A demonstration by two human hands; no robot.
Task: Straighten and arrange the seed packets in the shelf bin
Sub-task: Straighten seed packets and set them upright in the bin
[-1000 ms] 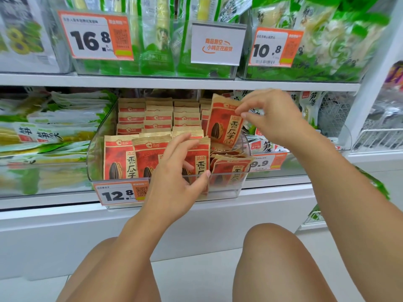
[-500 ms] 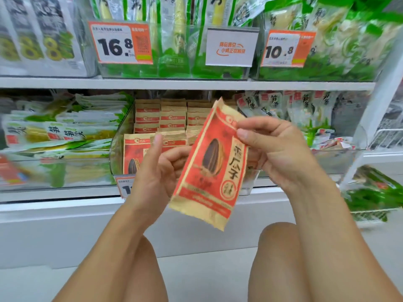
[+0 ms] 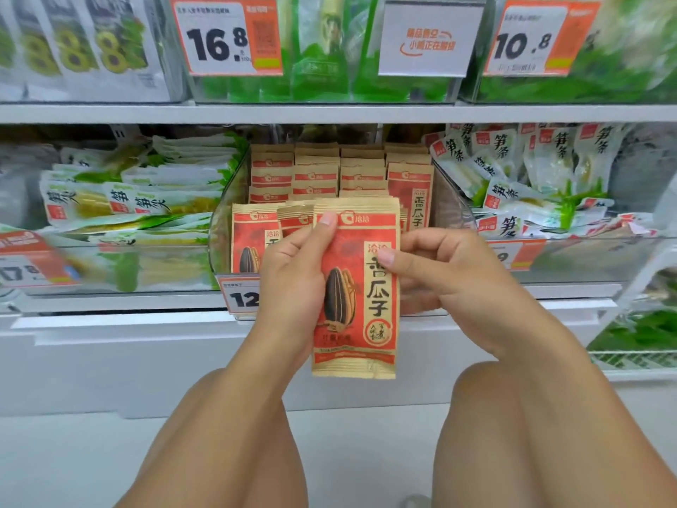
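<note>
The left hand (image 3: pixel 293 284) grips one red-and-tan packet (image 3: pixel 357 287) along its left edge, thumb curled over the front near the top and the other fingers hidden behind. The right hand (image 3: pixel 450 284) pinches the same packet at its right edge, thumb tip on the printed face and fingers curled behind, so both hands are closed on it and neither holds anything else. The packet stands upright and square, face to the camera, held just in front of the bin (image 3: pixel 229 214) and not yet inside it; its lower end hangs below the bin's front lip. Right behind the held packet, the front row (image 3: pixel 252 236) shows one packet upright at the left and another tucked partly behind the grip; how the rest of that row lies is hidden by the hands. Farther back, the rear rows (image 3: pixel 318 170) stand in neat upright files, with one taller packet (image 3: pixel 412 192) showing to the right of the grip. The back of the bin looks mostly arranged, so the work left seems to be seating this packet in the front row and squaring whatever is behind the hands. Left and right of the bin lie green-and-white snack bags (image 3: pixel 146 199), and a price tag (image 3: pixel 240 297) hangs just left of the left hand.
</note>
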